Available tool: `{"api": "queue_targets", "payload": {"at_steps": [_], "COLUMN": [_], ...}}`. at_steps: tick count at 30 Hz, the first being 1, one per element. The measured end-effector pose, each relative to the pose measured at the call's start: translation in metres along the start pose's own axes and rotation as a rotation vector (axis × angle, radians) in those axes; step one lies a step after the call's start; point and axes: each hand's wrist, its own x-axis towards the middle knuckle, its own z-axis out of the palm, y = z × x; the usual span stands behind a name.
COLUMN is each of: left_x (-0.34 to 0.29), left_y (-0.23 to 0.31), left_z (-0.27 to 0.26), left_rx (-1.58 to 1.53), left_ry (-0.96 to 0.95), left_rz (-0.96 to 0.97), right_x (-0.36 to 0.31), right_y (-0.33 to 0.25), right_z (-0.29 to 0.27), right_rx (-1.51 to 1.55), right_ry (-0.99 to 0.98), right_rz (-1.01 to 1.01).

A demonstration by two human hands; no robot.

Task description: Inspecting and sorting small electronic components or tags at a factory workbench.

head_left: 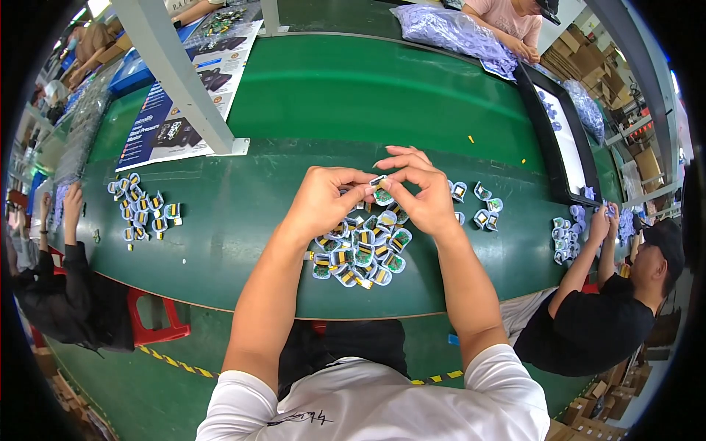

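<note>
Over the middle of the green table, my left hand (325,197) and my right hand (422,192) meet at one small light-blue plastic housing (382,197) with a green circuit board inside. Thumb and forefinger of each hand pinch it from either side, while the other right fingers stretch up and away. The fingertips hide part of the piece. Right below my hands lies a loose pile of similar housings (363,248), showing green boards and yellow-and-black parts. A few more housings (486,219) sit just right of my right hand.
Another group of housings (136,207) lies to the left, and one more (565,241) by a co-worker (607,294) at right. A grey metal post (180,81) stands on a printed sheet (158,132). A black-rimmed tray (555,140) and a purple bag (448,33) lie farther off.
</note>
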Motion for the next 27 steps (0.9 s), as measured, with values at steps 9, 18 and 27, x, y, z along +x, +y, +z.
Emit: {"api": "queue_targets", "payload": {"at_steps": [9,18,27], "left_x": [0.001,0.0,0.003], "left_y": [0.009,0.009,-0.002], "left_z": [0.0,0.0,0.006], "left_rx": [0.033,0.082,-0.185], "left_ry": [-0.024,-0.009,0.046], "left_rz": [-0.037,-0.049,-0.091], "right_x": [0.001,0.0,-0.002], "right_y": [0.001,0.004,0.0], "right_z": [-0.005,-0.002,0.001], "right_rx": [-0.023,-0.04,-0.276], "right_ry": [-0.001,-0.007,0.064], "right_rz": [-0.007,-0.027,-0.084]}}
